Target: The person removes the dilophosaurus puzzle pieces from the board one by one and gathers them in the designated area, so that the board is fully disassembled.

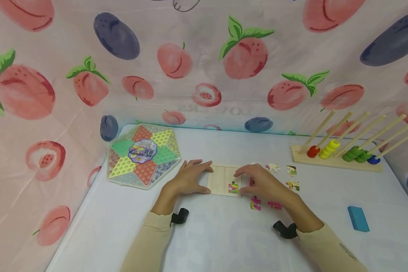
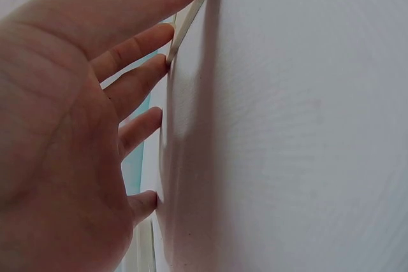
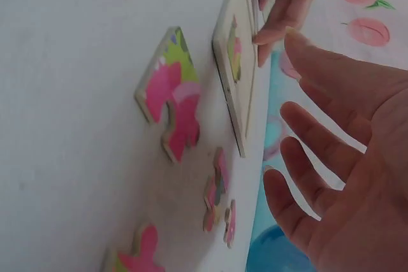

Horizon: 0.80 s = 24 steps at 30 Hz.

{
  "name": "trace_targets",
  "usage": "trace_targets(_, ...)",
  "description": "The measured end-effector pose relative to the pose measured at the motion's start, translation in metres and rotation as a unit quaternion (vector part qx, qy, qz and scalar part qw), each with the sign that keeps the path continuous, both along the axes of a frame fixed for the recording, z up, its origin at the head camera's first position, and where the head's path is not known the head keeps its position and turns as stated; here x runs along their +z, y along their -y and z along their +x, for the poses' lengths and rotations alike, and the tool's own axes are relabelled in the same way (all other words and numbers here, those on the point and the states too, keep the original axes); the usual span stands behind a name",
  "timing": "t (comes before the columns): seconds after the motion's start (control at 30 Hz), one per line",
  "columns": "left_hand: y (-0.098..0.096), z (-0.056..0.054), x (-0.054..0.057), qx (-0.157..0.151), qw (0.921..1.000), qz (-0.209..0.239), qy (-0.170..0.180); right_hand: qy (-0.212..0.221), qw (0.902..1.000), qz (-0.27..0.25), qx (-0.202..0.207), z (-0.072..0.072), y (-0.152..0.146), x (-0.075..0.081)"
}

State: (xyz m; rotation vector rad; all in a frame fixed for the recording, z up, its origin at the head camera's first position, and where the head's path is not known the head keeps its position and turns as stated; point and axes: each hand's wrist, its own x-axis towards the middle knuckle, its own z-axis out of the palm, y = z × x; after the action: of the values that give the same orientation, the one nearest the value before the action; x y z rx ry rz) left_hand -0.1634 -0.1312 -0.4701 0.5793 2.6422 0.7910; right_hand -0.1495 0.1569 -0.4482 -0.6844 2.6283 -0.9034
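A small square wooden puzzle board (image 1: 218,180) lies on the table between both hands. One pink and green jigsaw piece (image 1: 233,187) sits in its lower right corner. My left hand (image 1: 188,179) rests along the board's left side, its thumb and fingertips touching the edge; in the left wrist view its fingers (image 2: 137,87) are extended. Over the board's right edge is my right hand (image 1: 263,183), fingers loosely bent. The right wrist view shows nothing in that hand (image 3: 338,144), with a loose pink and green piece (image 3: 172,93) beside the board (image 3: 245,103).
More jigsaw pieces (image 1: 292,185) lie around the right hand, partly hidden by it. A Chinese checkers set (image 1: 143,155) is at the back left. At the back right stands a bead-peg rack (image 1: 336,162); a blue block (image 1: 358,218) lies at the right.
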Motion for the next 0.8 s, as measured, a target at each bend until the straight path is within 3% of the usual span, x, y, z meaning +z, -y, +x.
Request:
trace_targets(0.2,0.000,-0.001,-0.001,0.001,1.0000,-0.003,-0.002,0.005,0.9991,0.012,0.040,-0.004,0.010,-0.009)
trace_targets(0.47,-0.001,-0.001,-0.001,-0.001,1.0000,-0.002,-0.004,-0.001,0.9980,0.058,0.023,-0.004,0.017,-0.014)
trace_targets(0.8,0.000,-0.001,-0.001,-0.005,1.0000,-0.004,-0.007,-0.020,0.9976,0.060,0.027,-0.003,0.018,-0.012)
